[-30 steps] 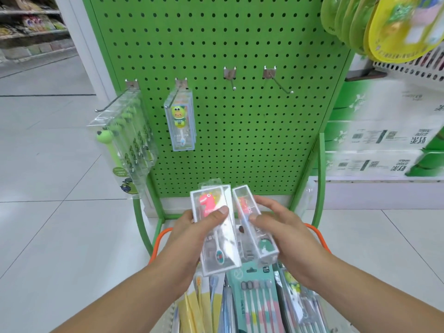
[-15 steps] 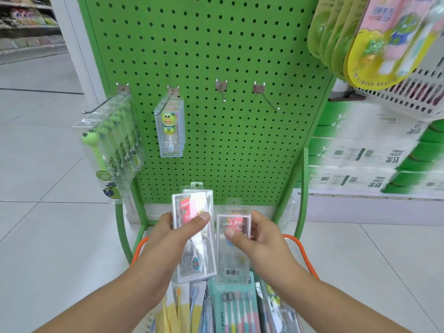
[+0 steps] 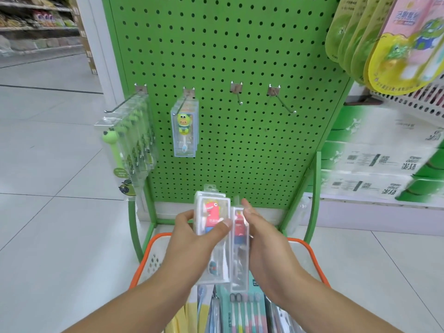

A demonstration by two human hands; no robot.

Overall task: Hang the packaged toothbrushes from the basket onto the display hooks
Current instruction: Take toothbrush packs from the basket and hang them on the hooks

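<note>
A clear toothbrush pack [image 3: 211, 236] is pinched by the left hand [image 3: 192, 239]; a second pack [image 3: 239, 248] is gripped edge-on by the right hand [image 3: 266, 246]; both are held above the basket [image 3: 153, 258].

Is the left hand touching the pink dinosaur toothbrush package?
Touching. The head view shows the left hand gripping the pink dinosaur toothbrush package, thumb pressed across its clear front.

four hooks [image 3: 237, 92], two hands [image 3: 192, 239], one basket [image 3: 153, 258]

pegboard [image 3: 228, 56] – green, dotted holes | basket [image 3: 153, 246] – orange rim | toothbrush [image 3: 211, 212] – pink
</note>
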